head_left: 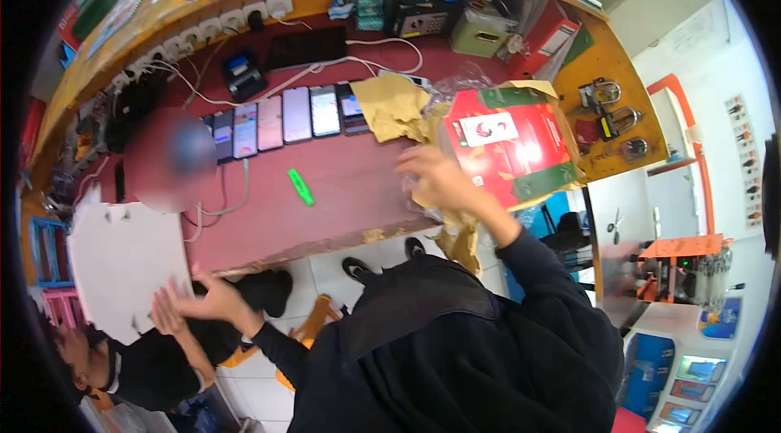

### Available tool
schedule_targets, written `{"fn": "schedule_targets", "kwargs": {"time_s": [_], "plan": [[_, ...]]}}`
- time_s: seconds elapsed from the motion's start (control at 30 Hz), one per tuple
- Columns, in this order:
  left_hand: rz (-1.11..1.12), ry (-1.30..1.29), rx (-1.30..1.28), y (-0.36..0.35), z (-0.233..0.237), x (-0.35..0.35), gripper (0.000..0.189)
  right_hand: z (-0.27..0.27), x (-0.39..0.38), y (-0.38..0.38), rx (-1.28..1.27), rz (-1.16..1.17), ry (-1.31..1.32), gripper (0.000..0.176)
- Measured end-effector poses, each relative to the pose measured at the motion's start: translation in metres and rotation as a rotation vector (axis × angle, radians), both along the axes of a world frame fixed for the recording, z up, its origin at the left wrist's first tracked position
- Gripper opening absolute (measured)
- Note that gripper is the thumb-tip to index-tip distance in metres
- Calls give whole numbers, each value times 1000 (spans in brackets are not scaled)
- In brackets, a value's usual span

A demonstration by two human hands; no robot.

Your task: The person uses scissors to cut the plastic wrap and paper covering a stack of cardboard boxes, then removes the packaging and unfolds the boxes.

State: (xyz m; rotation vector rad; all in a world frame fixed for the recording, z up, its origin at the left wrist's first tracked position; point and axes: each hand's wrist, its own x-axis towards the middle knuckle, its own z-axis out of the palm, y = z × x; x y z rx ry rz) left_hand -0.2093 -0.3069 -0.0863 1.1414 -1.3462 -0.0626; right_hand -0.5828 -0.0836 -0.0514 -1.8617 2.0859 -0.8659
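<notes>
My right hand (pixel 439 179) is over the desk's right part, fingers bent and apart, beside the left edge of a red and green box (pixel 521 140). Torn brown paper (pixel 390 106) and clear plastic lie around that box. My left hand (pixel 215 303) is off the desk's front left edge, fingers spread, close to another person's hand (pixel 168 311); whether the two touch is unclear. Several phones (pixel 297 113) lie in a row at the back of the desk, screens up. A green marker (pixel 301 187) rests on the dark red desktop (pixel 350 181) between my hands.
A co-worker in black sits at the lower left by a white panel (pixel 134 262). White cables, a black printer-like device (pixel 242 75) and a green tin (pixel 482 32) stand behind the phones. Padlocks (pixel 622 121) lie on the right ledge. An orange stool (pixel 317 319) is below.
</notes>
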Motion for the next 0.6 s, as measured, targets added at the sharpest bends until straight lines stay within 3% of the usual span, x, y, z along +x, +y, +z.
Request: {"fn": "schedule_targets", "kwargs": {"time_s": [0.03, 0.13, 0.3, 0.37, 0.43, 0.57, 0.6], "plan": [[-44, -82, 154, 24, -4, -31, 44, 20, -18, 28, -4, -89, 106, 28], [-525, 186, 354, 88, -25, -113, 39, 56, -68, 95, 11, -246, 140, 21], [-976, 338, 518, 213, -36, -222, 33, 53, -108, 150, 132, -132, 173, 22], [-1042, 403, 565, 261, -47, -252, 31, 40, -120, 162, 204, 1, 209, 24], [-1063, 493, 643, 305, -66, -275, 33, 19, -126, 168, 97, 130, 299, 27], [-948, 783, 667, 375, -103, -309, 33, 1, -119, 172, 157, 389, 399, 34], [-901, 698, 587, 386, -110, -314, 34, -1, -116, 172, 165, 448, 401, 36]]}}
